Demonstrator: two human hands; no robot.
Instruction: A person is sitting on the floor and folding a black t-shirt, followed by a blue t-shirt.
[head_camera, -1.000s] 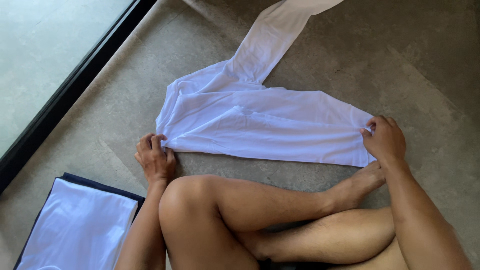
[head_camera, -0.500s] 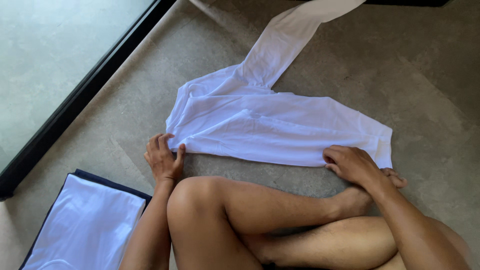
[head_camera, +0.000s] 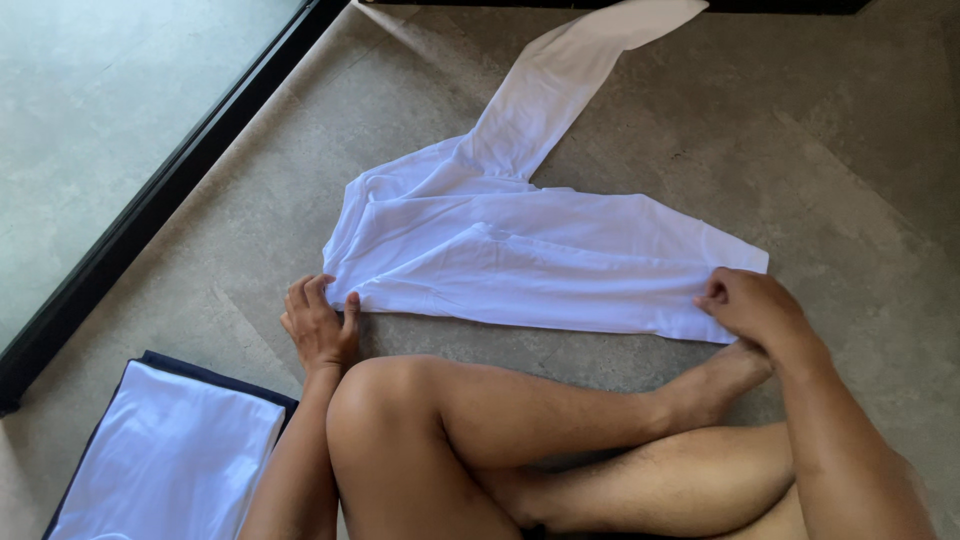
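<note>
A white long-sleeved garment (head_camera: 520, 255) lies spread on the grey floor in front of my crossed legs, one sleeve (head_camera: 570, 85) stretching away toward the top. My left hand (head_camera: 320, 325) pinches the garment's near left corner between thumb and fingers. My right hand (head_camera: 755, 305) grips the near right edge of the cloth, fingers curled over it. Both hands rest low on the floor.
A folded white cloth (head_camera: 170, 460) lies on a dark blue piece at the lower left. A black door frame (head_camera: 170, 195) runs diagonally along the left, with a paler floor beyond it. My bare legs (head_camera: 520, 440) fill the lower middle.
My right hand moved left along the garment's near edge, then back to the right end and gripped it. The left hand kept its hold on the left corner. The view shifted slightly.
</note>
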